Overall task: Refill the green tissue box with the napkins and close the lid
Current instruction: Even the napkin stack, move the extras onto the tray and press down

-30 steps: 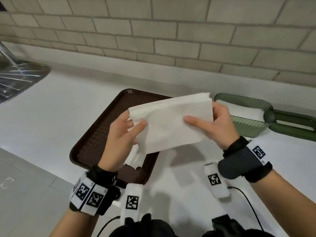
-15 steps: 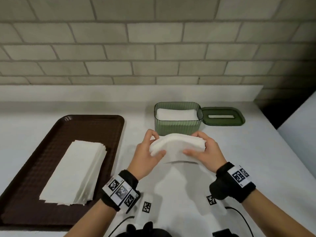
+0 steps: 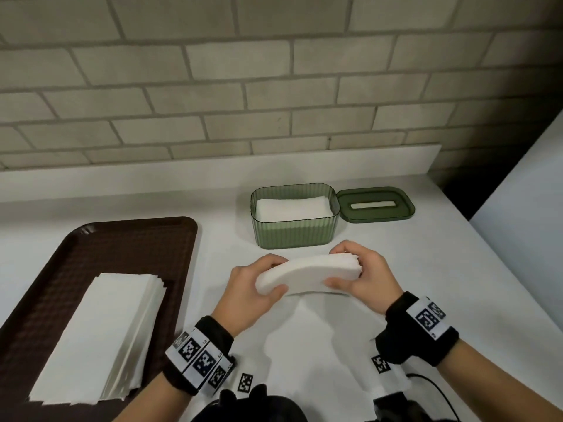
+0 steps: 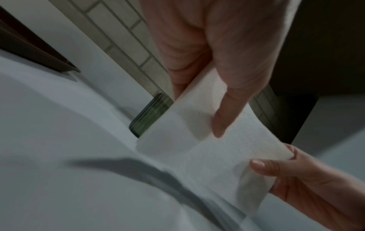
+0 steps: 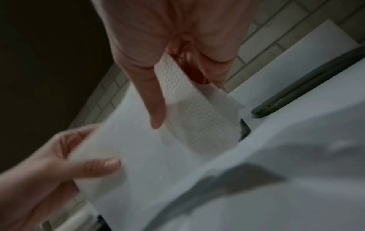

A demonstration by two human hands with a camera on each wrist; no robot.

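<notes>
While both wrists carry black bands with printed square markers, the left hand (image 3: 243,295) and the right hand (image 3: 364,277) each grasp one end of a white napkin bundle (image 3: 307,275), thumbs on the near face and fingers curled over the far edge. Held between them above the white counter (image 3: 426,269), the bundle bows upward in the middle. From the left wrist view, the left thumb (image 4: 227,112) presses on the embossed paper; the right wrist view shows the right thumb (image 5: 156,106) doing likewise at the opposite end. To the left, a dark brown tray (image 3: 76,254) rests on the counter and bears a second stack of napkins (image 3: 100,339), its sheets slightly fanned at the right edge. Beyond the hands, well apart from the tray, stands the green tissue box (image 3: 294,233), open at the top, with white napkins (image 3: 292,208) already lying inside. Its green lid (image 3: 376,205), which has a long slot in its centre, lies flat just beside the box on the right. Farthest back, a pale brick wall (image 3: 274,86) rises behind the counter's raised ledge.
</notes>
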